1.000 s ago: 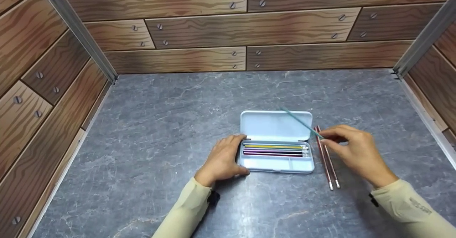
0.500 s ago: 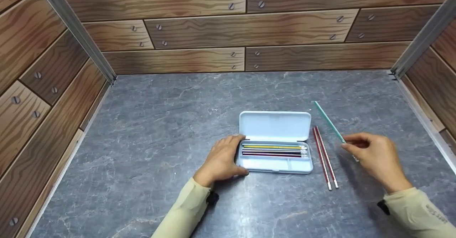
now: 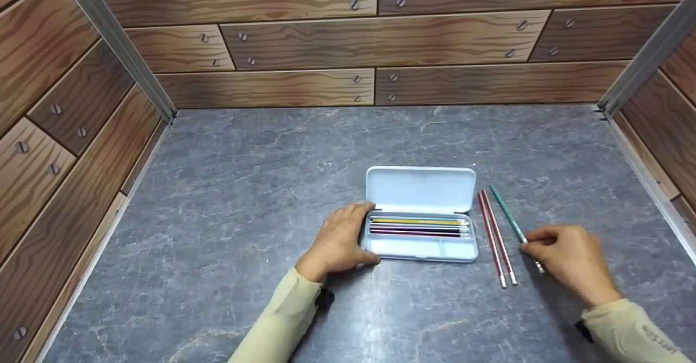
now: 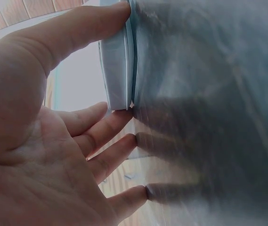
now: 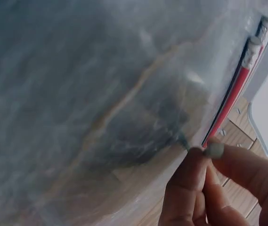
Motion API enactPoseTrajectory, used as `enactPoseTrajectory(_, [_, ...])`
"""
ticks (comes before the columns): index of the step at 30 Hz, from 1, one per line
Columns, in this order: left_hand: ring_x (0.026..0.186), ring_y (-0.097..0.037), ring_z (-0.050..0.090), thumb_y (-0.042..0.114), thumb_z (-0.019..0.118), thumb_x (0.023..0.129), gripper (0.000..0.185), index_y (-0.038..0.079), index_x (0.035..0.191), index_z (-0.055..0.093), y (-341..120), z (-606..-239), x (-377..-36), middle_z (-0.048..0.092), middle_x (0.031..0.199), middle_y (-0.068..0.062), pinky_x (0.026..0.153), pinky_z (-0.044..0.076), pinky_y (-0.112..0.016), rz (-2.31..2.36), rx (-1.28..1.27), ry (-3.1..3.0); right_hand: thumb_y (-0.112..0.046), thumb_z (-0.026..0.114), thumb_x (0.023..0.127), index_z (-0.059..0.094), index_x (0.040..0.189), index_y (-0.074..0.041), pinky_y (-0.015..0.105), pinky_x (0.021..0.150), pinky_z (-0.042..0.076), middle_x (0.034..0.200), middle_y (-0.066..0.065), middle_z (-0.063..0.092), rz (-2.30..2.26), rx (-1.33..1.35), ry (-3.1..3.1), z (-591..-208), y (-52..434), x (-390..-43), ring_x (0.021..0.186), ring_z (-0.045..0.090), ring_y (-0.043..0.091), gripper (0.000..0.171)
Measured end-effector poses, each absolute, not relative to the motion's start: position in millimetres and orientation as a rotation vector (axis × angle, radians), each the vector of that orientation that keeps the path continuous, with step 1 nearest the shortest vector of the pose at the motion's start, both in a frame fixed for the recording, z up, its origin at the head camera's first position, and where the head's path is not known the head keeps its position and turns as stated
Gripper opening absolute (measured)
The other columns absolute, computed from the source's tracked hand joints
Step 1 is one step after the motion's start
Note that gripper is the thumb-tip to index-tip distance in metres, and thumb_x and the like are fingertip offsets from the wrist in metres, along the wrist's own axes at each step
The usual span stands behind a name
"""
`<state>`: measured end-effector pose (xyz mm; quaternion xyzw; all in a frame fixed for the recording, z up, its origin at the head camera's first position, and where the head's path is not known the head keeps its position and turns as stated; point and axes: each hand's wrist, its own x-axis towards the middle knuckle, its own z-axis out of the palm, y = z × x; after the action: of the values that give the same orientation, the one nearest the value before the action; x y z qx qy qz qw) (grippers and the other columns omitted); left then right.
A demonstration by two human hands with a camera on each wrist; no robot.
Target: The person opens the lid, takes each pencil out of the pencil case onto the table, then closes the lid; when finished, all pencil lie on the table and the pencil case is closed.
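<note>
A pale blue pencil case (image 3: 410,249) lies with its lid (image 3: 421,189) raised, and several pencils (image 3: 418,222) fill its back compartment. My left hand (image 3: 334,243) grips the case's left end, thumb at the front edge and fingers at the back corner; the left wrist view shows the case wall (image 4: 115,70) between them. To the right, my right hand (image 3: 571,260) pinches a green pencil (image 3: 507,211) near its eraser end, between thumb and fingertips. The pencil slants just above or on the table; contact cannot be told. Two red pencils (image 3: 492,238) lie between it and the case.
The grey marbled table (image 3: 261,178) is closed in by wood-patterned panels (image 3: 304,42) at the back and both sides. Metal posts (image 3: 119,48) stand at the back corners.
My right hand has carried the green pencil from over the case lid to the right of the red pencils, then lowered it toward the table. My left hand stays on the case.
</note>
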<state>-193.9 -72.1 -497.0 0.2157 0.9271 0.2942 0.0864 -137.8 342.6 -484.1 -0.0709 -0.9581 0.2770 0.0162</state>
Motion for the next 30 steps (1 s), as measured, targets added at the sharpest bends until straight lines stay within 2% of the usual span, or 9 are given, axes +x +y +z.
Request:
enactPoseTrajectory(5, [0.153,-0.040,0.053,0.028,0.102,0.079,0.106,0.010,0.167,0.047,-71.9,-496.9,-194.1,0.059,0.161,-0.015,0.136,0.035,-0.060,0.879,0.641,2.756,-0.024,0.090,0.091,0.087,0.102,-0.002,0.033,0.068,0.050,0.094,0.016,0.085,0.850,-0.227,-3.030,-484.4,337.9,-137.6,0.077,0.068,0.014,0.025])
enactPoseTrajectory(10, [0.151,-0.040,0.054,0.027,0.102,0.078,0.105,0.009,0.166,0.047,-72.0,-496.3,-194.3,0.060,0.160,-0.015,0.135,0.036,-0.059,0.886,0.652,2.754,-0.023,0.088,0.093,0.086,0.105,0.002,0.024,0.060,0.054,0.088,0.010,0.085,0.971,-0.278,-3.062,-482.5,334.1,-135.3,0.068,0.071,0.007,0.028])
enactPoseTrajectory(13, [0.150,-0.040,0.055,0.027,0.102,0.078,0.105,0.009,0.166,0.047,-72.2,-496.1,-194.4,0.060,0.160,-0.014,0.135,0.037,-0.058,0.889,0.653,2.753,-0.022,0.087,0.094,0.085,0.107,0.004,0.022,0.057,0.057,0.089,0.010,0.085,1.044,-0.303,-3.070,-482.1,332.4,-134.1,0.067,0.075,0.007,0.029])
enactPoseTrajectory(20, [0.152,-0.040,0.053,0.027,0.102,0.078,0.106,0.009,0.167,0.047,-72.3,-496.5,-194.3,0.059,0.161,-0.015,0.136,0.036,-0.058,0.891,0.643,2.750,-0.020,0.084,0.097,0.083,0.112,0.007,0.022,0.059,0.062,0.094,0.016,0.086,1.134,-0.313,-3.069,-482.0,329.2,-135.2,0.069,0.078,0.008,0.031])
enactPoseTrajectory(24, [0.153,-0.041,0.053,0.028,0.102,0.078,0.106,0.009,0.167,0.047,-72.8,-497.0,-194.1,0.059,0.162,-0.015,0.136,0.035,-0.058,0.892,0.643,2.751,-0.020,0.081,0.100,0.083,0.114,0.008,0.022,0.058,0.061,0.095,0.018,0.086,1.106,-0.312,-3.035,-480.9,324.8,-137.3,0.067,0.077,0.009,0.031])
enactPoseTrajectory(26, [0.153,-0.041,0.053,0.027,0.102,0.078,0.106,0.010,0.167,0.047,-72.9,-496.7,-194.1,0.059,0.162,-0.015,0.136,0.035,-0.058,0.894,0.640,2.752,-0.022,0.082,0.100,0.084,0.115,0.005,0.021,0.059,0.058,0.097,0.019,0.086,1.046,-0.280,-2.989,-480.0,320.5,-139.9,0.068,0.077,0.010,0.030])
enactPoseTrajectory(30, [0.153,-0.040,0.053,0.027,0.102,0.078,0.105,0.010,0.166,0.047,-72.1,-496.4,-193.6,0.059,0.162,-0.014,0.136,0.036,-0.058,0.895,0.633,2.746,-0.022,0.085,0.097,0.087,0.114,-0.003,0.021,0.068,0.055,0.105,0.019,0.086,0.919,-0.147,-2.850,-478.0,306.6,-148.4,0.082,0.081,0.026,0.026])
